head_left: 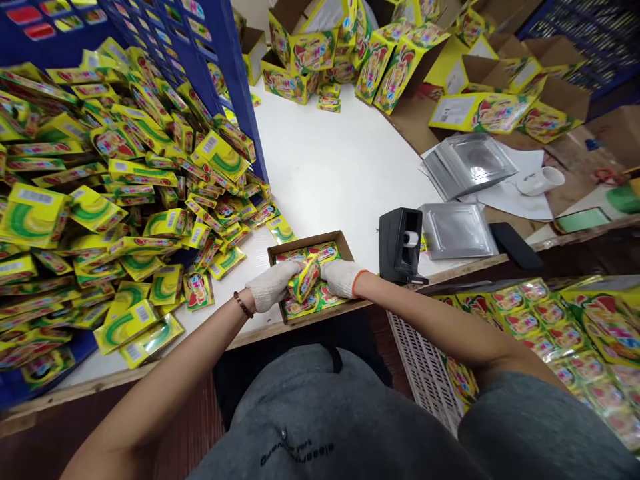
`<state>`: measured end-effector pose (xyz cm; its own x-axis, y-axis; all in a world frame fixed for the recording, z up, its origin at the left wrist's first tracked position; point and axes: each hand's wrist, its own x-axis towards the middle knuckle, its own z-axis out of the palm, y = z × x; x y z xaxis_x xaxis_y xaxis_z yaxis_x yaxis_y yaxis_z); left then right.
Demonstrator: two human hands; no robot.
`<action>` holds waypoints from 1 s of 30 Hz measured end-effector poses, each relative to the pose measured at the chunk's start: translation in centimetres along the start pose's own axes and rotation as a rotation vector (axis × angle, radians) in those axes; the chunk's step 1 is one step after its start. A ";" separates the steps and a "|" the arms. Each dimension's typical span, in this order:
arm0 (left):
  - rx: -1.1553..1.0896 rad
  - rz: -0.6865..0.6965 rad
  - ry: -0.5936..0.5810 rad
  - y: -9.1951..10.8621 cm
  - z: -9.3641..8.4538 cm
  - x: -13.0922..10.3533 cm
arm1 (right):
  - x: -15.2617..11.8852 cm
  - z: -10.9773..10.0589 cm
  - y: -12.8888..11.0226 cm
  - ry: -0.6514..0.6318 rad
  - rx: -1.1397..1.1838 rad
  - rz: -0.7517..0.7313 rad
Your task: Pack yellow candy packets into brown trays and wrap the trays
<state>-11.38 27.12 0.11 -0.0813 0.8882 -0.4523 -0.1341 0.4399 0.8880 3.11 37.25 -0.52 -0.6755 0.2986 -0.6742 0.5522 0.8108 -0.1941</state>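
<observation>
An open cardboard display box [346, 245] sits at the table's front edge, with small yellow printed boxes lying flat inside. Above them a small yellow box [306, 280] is held tilted. My left hand [274, 285], in a white knit glove, is closed on its left side. At its right edge is my right hand [343, 277], gloved too, with fingers curled against it inside the display box; the fingertips are partly hidden. Loose small boxes [197, 290] lie just left of my left hand.
A blue plastic crate [240, 87] on its side spills a heap of small yellow boxes [125, 180] at left. A black tape dispenser [395, 243] and clear plastic trays [457, 230] are at right. Folded display cartons [410, 67] stand behind. A white crate [417, 353] is below right.
</observation>
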 end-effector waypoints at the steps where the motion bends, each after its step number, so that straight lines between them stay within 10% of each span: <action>1: -0.078 -0.037 -0.017 0.2 -0.2 -0.2 | -0.2 -0.3 0.2 0.019 0.028 0.000; 5: -0.369 -0.192 -0.093 0.9 -1.0 -1.0 | -1.9 -2.0 0.8 0.236 0.499 -0.149; 9: -0.447 -0.060 0.018 1.1 0.1 -1.3 | -2.7 -2.1 -0.1 0.256 1.153 -0.298; 14: 0.042 0.241 0.243 1.2 2.3 -2.2 | -1.4 0.8 -2.1 0.232 1.542 -0.193; 20: 0.393 0.441 0.471 2.8 -1.0 -0.4 | -0.2 -0.2 -0.4 0.363 1.323 -0.013; 26: 0.290 0.207 0.272 2.3 -1.3 2.9 | 2.0 -0.7 -1.7 0.389 1.055 -0.121; 30: 0.486 0.318 0.362 1.8 -0.8 2.2 | 3.8 0.5 -3.1 0.340 0.921 -0.044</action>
<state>-12.63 29.73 0.71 -0.3802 0.9207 -0.0874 0.4026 0.2499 0.8806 -0.89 35.61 -2.86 -0.7294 0.5235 -0.4404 0.5909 0.1576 -0.7912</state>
